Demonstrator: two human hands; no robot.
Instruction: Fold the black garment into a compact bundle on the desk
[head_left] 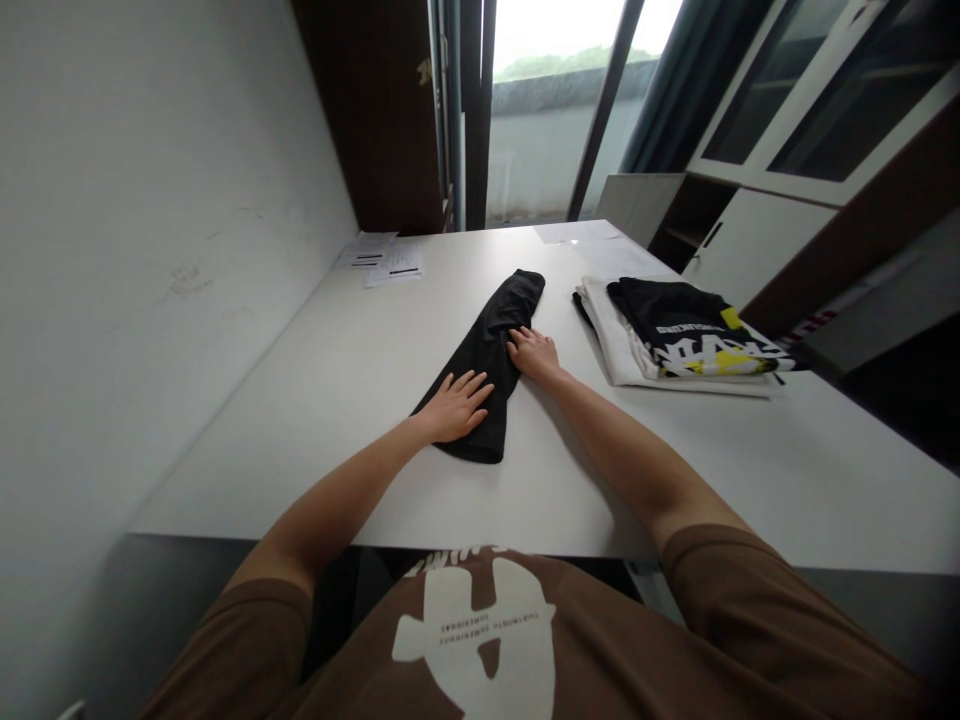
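A black garment (480, 355), folded into a long narrow shape, lies slantwise on the white table (315, 400) in front of me. What kind of garment it is, I cannot make out. My left hand (456, 407) rests flat on its near part with the fingers spread. Against its right edge, about halfway along, lies my right hand (534, 352); its fingertips touch the cloth and the fingers are stretched out.
To the right is a stack of folded clothes (675, 330), white below and black with white and yellow print on top. Papers (394, 262) lie at the far left, and a pale sheet (576, 232) at the far edge. A wall (150, 250) borders the table's left side.
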